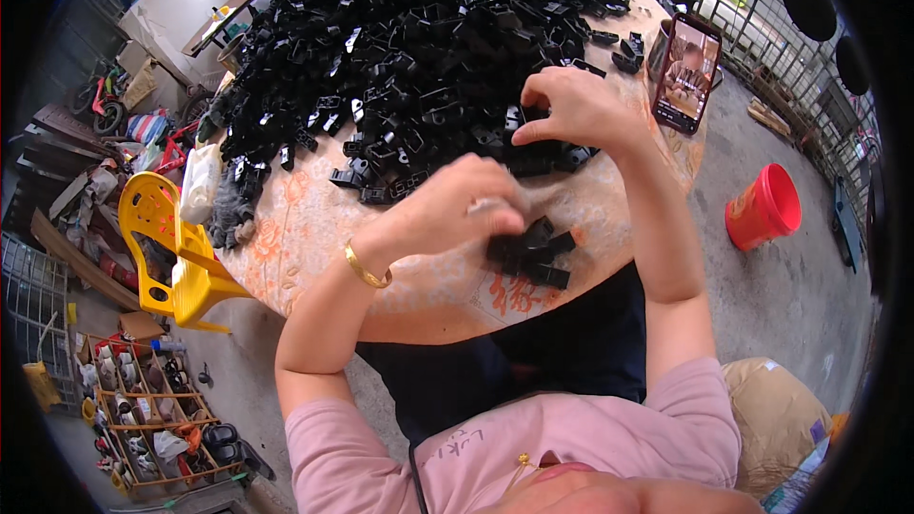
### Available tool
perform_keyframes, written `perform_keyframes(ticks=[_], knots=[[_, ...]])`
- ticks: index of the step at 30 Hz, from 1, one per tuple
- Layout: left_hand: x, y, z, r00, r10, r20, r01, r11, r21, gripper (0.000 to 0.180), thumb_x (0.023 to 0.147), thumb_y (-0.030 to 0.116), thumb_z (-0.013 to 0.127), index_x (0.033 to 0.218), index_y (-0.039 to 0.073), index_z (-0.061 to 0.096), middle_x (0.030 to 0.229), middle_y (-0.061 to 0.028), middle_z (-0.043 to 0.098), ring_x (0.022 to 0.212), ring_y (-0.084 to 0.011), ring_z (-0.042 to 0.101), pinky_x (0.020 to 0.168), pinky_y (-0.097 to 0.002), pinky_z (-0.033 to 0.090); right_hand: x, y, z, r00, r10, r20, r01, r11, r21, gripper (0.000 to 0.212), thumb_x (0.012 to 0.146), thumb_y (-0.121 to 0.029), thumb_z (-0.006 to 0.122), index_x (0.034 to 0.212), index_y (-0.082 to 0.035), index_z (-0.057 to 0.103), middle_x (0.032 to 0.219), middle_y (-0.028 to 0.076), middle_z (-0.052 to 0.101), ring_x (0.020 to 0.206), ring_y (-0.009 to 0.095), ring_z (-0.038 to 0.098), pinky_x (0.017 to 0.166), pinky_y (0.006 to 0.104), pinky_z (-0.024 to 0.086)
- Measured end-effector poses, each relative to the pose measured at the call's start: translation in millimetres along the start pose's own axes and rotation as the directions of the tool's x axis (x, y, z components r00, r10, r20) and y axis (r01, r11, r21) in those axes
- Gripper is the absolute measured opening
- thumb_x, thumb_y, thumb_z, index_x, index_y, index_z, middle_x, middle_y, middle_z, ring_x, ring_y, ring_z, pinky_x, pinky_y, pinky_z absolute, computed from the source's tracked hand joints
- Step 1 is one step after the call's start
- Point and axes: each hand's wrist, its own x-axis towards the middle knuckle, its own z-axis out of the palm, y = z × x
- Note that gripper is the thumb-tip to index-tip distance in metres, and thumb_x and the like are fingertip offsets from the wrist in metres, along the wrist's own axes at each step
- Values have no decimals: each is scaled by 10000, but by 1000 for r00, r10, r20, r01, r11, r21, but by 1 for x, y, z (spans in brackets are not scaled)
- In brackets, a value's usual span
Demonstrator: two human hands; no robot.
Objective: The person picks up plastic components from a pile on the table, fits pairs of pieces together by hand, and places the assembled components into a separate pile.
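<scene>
A large heap of small black plastic parts (409,57) covers the far and middle area of a round table with a floral cloth (428,309). My right hand (576,109) is at the heap's near right edge, thumb and fingers curved apart, with black parts showing in the gap. Closer to me, my left hand (466,205) hovers over the cloth, its fingers smeared by motion. Just to the right of it, near the front edge, lies a small separate group of black parts (533,255). A gold bangle (367,266) circles my left wrist.
A phone (685,74) stands upright at the table's right, its screen lit. Beyond it on the floor is a red bucket (764,207). To the left stand a yellow plastic chair (181,266) and a shoe rack (152,409). A tan sack (776,414) sits at lower right.
</scene>
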Motion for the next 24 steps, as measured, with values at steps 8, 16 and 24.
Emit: perform_keyframes(ticks=[8,16,24], knots=[[15,-25,8,892,173,-418,114,808,579,303,617,39,702,900,40,593,958,-71,565,905,-277,490,788,-341,440,-4,-11,15,992,-109,-68,100,987,-129,347,642,-53,598,988,-66,615,896,117,620,899,280,580,800,365,466],[6,-32,-1,765,-312,-563,167,941,-294,242,703,-10,719,840,33,524,722,31,531,661,-21,486,597,-180,428,4,-14,10,918,-128,-376,304,837,456,427,701,55,527,1118,-34,548,979,71,562,879,166,601,770,262,469],[5,-23,-2,765,-476,-434,-30,647,-762,323,799,55,642,1106,7,554,832,2,586,691,-61,546,634,-192,471,7,-32,22,960,-72,-272,277,74,958,492,752,54,411,1243,21,425,1152,149,538,1034,228,572,958,350,433]])
